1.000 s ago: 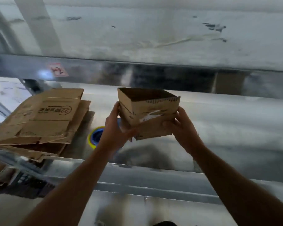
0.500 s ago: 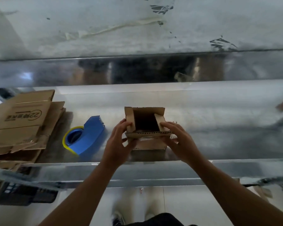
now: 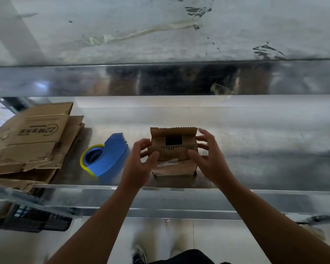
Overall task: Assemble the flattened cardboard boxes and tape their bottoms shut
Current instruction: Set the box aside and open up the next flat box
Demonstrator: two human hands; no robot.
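The left hand (image 3: 139, 164) grips the box (image 3: 173, 155); right hand (image 3: 210, 159) fingers (image 3: 205, 134) spread, touching.

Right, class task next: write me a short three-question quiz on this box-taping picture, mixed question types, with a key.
1. True or false: the blue tape dispenser lies to the right of the small brown cardboard box.
2. What lies at the left end of the shiny metal table?
A. a stack of flattened brown cardboard boxes
B. a pair of scissors
C. a glue bottle
3. Fill in: the left hand and right hand are at the box's flaps, between which a dark square ____ shows.
Key: 1 false, the dispenser lies left of the box; 2 A; 3 gap.
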